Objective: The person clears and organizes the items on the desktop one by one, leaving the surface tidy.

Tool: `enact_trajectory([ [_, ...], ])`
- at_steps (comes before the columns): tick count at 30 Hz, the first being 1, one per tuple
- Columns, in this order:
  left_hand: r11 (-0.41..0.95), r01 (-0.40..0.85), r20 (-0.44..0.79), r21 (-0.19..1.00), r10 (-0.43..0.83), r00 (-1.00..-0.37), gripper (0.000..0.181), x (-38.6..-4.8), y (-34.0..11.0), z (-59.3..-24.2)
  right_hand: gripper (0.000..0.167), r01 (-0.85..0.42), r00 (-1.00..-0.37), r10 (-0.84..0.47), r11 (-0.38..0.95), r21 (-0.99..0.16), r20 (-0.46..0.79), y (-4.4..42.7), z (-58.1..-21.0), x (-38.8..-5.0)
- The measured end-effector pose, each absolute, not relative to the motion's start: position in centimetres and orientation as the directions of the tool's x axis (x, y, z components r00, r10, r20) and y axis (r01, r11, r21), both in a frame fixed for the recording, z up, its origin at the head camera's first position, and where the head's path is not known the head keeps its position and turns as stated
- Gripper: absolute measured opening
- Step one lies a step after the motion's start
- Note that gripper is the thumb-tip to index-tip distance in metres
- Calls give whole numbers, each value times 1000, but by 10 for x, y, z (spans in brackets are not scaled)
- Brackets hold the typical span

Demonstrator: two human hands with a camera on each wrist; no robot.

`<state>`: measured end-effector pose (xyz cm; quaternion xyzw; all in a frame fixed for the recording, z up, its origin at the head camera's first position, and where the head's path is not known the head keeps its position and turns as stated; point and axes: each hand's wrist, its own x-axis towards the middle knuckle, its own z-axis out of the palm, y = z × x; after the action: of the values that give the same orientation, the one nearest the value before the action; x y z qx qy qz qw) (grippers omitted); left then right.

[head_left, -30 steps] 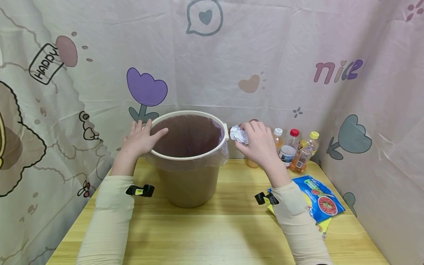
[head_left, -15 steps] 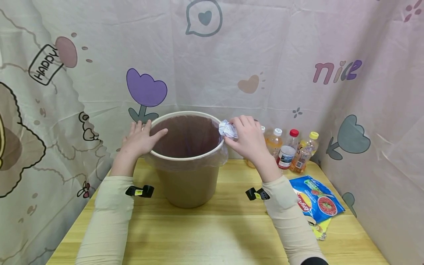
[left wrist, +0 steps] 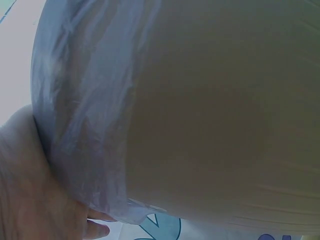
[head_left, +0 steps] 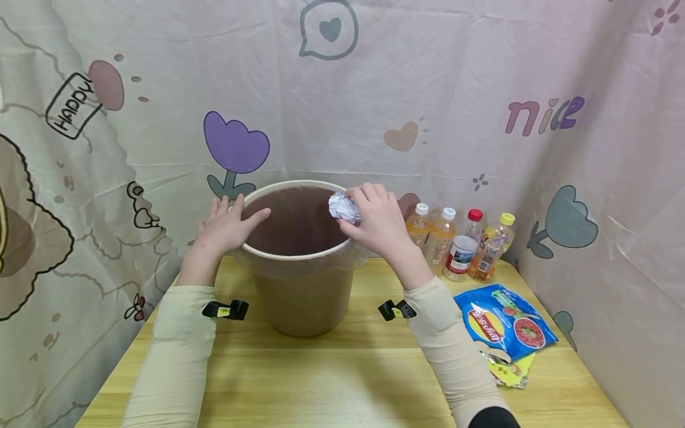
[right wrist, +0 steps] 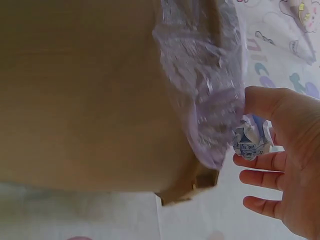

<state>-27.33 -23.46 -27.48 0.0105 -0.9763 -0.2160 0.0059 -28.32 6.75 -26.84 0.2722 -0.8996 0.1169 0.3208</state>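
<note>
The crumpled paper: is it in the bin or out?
Out: the right hand holds the crumpled paper near the rim of the bin; the right wrist view shows it past the liner.

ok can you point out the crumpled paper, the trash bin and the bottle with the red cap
Crumpled paper (head_left: 342,207): head view, middle of its exposed side
Trash bin (head_left: 302,300): head view, front of its outer wall
Red-capped bottle (head_left: 464,247): head view, on its label

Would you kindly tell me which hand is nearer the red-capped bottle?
Right. The right hand is left of the red-capped bottle; the left hand is farther left, across the bin.
</note>
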Motion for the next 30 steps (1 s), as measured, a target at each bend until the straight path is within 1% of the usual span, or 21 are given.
enact_trajectory([
  [13, 908, -18, 16, 419, -27, -1000, 105, -274, -235, -275, 44, -575, -680, -442, 817, -50, 585, 38, -270, -291],
  [30, 910, -20, 24, 414, -32, -999, 106, -276, -234, -276, 40, -598, -688, -488, 800, -39, 538, 15, -270, -298],
])
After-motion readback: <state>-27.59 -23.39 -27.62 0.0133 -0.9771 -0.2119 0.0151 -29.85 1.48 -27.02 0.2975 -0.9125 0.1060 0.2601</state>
